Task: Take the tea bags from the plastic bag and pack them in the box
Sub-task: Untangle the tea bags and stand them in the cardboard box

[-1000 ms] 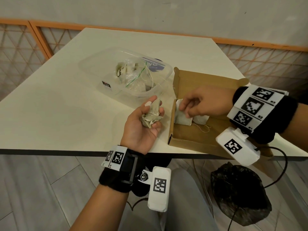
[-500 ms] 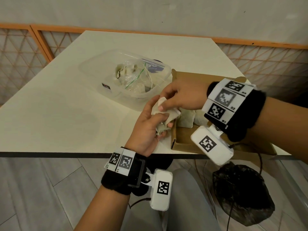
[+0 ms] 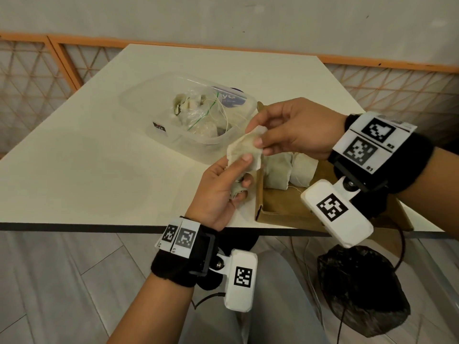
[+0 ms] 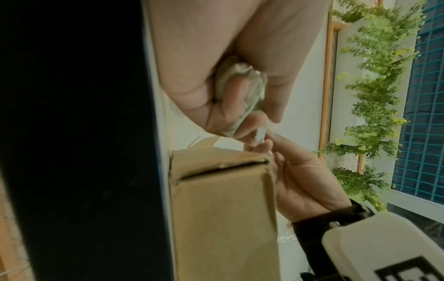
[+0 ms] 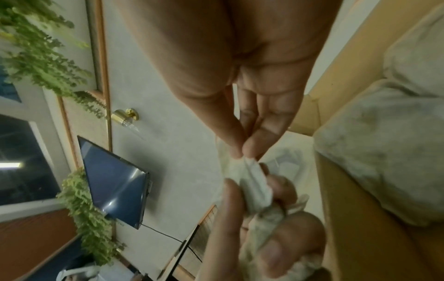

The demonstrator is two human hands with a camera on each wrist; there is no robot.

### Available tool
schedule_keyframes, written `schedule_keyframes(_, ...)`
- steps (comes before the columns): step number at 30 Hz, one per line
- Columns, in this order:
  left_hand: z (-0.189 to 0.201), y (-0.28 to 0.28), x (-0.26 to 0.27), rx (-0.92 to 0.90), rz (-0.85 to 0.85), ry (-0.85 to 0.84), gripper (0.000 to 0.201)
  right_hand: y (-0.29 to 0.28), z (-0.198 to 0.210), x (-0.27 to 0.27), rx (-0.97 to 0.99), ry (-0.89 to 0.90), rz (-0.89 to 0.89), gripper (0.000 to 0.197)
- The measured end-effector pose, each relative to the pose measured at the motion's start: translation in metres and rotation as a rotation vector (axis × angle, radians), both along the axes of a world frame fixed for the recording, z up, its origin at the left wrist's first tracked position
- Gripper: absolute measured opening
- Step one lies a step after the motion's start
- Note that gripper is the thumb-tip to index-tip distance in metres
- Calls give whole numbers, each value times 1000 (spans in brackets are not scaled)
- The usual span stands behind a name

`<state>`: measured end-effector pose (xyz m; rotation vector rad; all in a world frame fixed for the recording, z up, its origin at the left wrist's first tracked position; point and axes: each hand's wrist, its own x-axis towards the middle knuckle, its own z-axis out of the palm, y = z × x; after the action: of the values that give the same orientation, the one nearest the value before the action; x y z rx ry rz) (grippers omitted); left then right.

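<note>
My left hand [image 3: 244, 170] hovers over the table beside the box and grips a bunch of crumpled tea bags [image 4: 240, 79]. My right hand [image 3: 257, 135] pinches the top corner of one pale tea bag [image 3: 246, 151] from that bunch between thumb and forefinger, as the right wrist view shows at the pinch [image 5: 242, 150]. The open cardboard box [image 3: 273, 209] lies at the table's front edge, under my right wrist. Two tea bags [image 3: 277, 172] lie side by side inside it. The plastic bag [image 3: 198, 112] with more tea bags sits in a clear tub [image 3: 159, 115] behind my hands.
The table's dark front edge [image 3: 99, 227] runs just below my left wrist. A black bag [image 3: 360, 289] sits on the floor under the table at the right. An orange-framed lattice [image 3: 37, 78] and a wall stand behind the table.
My right hand has left the tea bags in the box, moved left to my left hand and pinched one tea bag there. The left hand has risen slightly toward it.
</note>
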<state>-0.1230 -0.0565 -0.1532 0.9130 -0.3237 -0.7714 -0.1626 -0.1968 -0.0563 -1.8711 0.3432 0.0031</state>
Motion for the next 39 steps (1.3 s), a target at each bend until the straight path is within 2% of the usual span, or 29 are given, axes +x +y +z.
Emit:
schedule_keyframes(3, -2, 0, 1, -22, 25, 16, 16, 0, 2, 1, -98, 68, -5, 33)
schedule_keyframes(5, -2, -1, 1, -21, 30, 7, 17, 1, 3, 1, -184, 198, 30, 44)
schedule_keyframes(8, -3, -2, 1, -1, 31, -41, 17, 5, 4, 3, -277, 370, 127, 41)
schedule_keyframes(11, -4, -2, 1, 23, 25, -82, 18, 2, 5, 4, -301, 319, 108, 17)
schedule_keyframes(13, -6, -3, 0, 53, 21, -133, 16, 1, 7, 3, -205, 244, 72, 7)
schedule_keyframes(16, -6, -4, -1, 75, 27, -150, 13, -2, 10, 0, 16, 165, 77, 31)
schedule_keyframes(19, -5, -4, 0, 74, 33, -115, 15, -7, 8, 0, -52, 193, 67, 39)
schedule_keyframes(22, -2, -3, -1, 57, 30, -54, 13, -8, 8, -2, -148, 185, 13, 21)
schedule_keyframes(24, 0, -3, 3, 4, 16, 90, 5, -11, 12, -5, -251, 137, -24, 12)
schedule_keyframes(26, 1, -1, 10, -62, -2, 262, 9, -16, 19, -10, -365, 107, -51, 8)
schedule_keyframes(28, -1, -1, 14, -101, 0, 364, 17, -19, 25, -18, -438, 114, -38, 12)
schedule_keyframes(31, -1, -2, 14, -116, -5, 387, 19, -19, 27, -31, -537, 205, 74, 18)
schedule_keyframes(35, -1, -2, 14, -114, -11, 396, 19, -12, 13, -40, -418, 416, 274, 24)
schedule_keyframes(39, 0, -1, 12, -103, -7, 378, 18, -15, -9, -30, -514, 457, 237, 17)
